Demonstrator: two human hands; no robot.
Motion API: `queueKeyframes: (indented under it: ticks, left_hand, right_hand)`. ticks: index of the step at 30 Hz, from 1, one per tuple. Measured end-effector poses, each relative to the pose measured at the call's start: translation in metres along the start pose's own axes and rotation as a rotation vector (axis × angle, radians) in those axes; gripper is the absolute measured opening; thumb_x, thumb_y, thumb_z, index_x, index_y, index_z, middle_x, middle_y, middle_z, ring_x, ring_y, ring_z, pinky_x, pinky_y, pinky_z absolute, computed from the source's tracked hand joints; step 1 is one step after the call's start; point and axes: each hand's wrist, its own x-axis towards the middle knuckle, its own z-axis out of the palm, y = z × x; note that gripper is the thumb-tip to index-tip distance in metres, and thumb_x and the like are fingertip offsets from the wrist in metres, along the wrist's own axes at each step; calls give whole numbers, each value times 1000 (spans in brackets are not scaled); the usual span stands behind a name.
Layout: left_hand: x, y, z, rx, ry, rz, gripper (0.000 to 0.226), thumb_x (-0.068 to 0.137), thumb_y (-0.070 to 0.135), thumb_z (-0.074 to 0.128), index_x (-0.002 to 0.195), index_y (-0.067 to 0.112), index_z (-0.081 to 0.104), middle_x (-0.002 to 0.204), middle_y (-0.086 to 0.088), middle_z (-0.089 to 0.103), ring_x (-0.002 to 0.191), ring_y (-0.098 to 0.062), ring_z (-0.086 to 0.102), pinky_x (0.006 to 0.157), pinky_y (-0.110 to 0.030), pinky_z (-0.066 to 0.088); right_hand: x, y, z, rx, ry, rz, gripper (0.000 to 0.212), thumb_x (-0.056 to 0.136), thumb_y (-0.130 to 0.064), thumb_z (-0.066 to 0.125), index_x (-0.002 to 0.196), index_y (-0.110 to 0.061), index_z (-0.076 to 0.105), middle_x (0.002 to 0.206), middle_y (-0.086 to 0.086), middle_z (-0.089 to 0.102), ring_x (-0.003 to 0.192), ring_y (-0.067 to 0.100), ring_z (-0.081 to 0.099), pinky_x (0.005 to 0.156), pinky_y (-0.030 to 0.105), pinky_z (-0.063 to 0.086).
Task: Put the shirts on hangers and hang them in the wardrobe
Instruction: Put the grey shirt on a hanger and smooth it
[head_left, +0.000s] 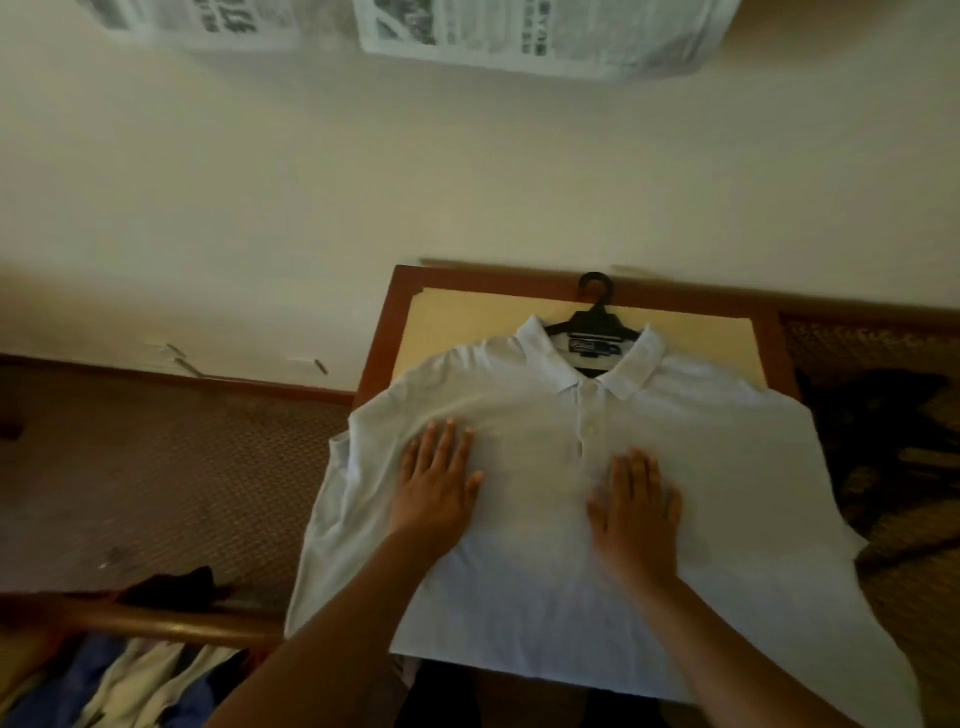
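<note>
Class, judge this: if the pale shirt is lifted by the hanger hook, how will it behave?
The shirt looks soft and floppy, so it would likely drape. The black hanger sits inside its collar and probably carries it. It seems light.

A cream wall (363, 182) fills the upper view, with newspaper sheets (535, 36) stuck along its top edge. Below it stands a small table (395, 322) with a reddish wooden frame and pale yellow top. Brown patterned carpet (156, 467) covers the floor. The light is dim and warm.
</note>
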Motion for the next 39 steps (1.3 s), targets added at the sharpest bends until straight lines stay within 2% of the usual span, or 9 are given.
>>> queueKeyframes:
  ticks: [5,9,13,16,19,23,28,34,39]
  left_hand:
    - [-11,-33,5,14,-1,104,62,97,47,17,149,15,30,156,-9,26,145,-23,8,120,-43,4]
    - [-24,-85,7,-17,79,127,63,99,53,6,149,22,28,157,-5,22,146,-25,16,116,-44,4]
    - [-24,-134,-5,-573,173,-459,69,94,64,10,152,28,17,159,-3,14,147,-25,13,118,-42,8]
    - [-9,-158,-20,-1101,32,-717,61,94,61,35,112,10,63,106,-14,65,98,-28,62,87,-44,52]
    - [0,-151,-34,-1034,-34,-620,36,94,39,55,70,12,57,66,-4,55,61,-17,51,60,-33,47]
    - [4,-152,-47,-1077,136,-708,19,98,19,47,84,11,55,75,-3,53,63,-11,45,59,-24,42]
    - [-28,-192,-44,-1776,412,-1229,30,102,22,41,86,0,54,71,-6,48,62,-17,48,66,-34,46]
    - [-34,-219,-45,-2141,-343,-979,49,96,46,47,107,4,68,99,-18,69,88,-31,66,73,-42,56]
    - [-20,-226,-52,-1975,-55,-841,35,93,4,41,115,14,66,122,-13,56,105,-31,53,85,-45,50]
  right_hand:
    - [8,-129,19,18,-35,-140,64,93,-48,29,137,-7,51,142,20,48,130,37,47,102,56,38]
    - [7,-122,31,-85,-18,-177,67,92,-50,29,145,-11,42,149,16,40,137,33,38,108,52,31]
    - [9,-125,26,-122,-18,-156,70,96,-54,17,146,-11,37,151,16,36,140,35,32,109,54,28]
    - [14,-143,23,-23,-28,-89,70,94,-54,20,137,-6,48,143,20,46,131,40,43,102,61,34]
    - [24,-173,21,49,-16,-108,68,90,-50,29,134,-4,52,137,22,50,124,42,50,96,61,40]
    - [36,-198,22,101,6,-99,71,89,-54,27,135,-6,51,140,20,49,128,39,47,98,58,39]
    - [38,-198,25,109,39,-58,83,86,-61,12,145,-9,37,152,16,33,140,34,30,109,54,25]
    - [44,-205,19,56,22,-84,83,86,-61,12,150,-11,27,158,15,19,145,35,18,113,55,18]
    - [53,-212,16,-6,-13,-89,68,96,-52,22,152,-14,21,160,13,11,147,32,10,115,53,13]
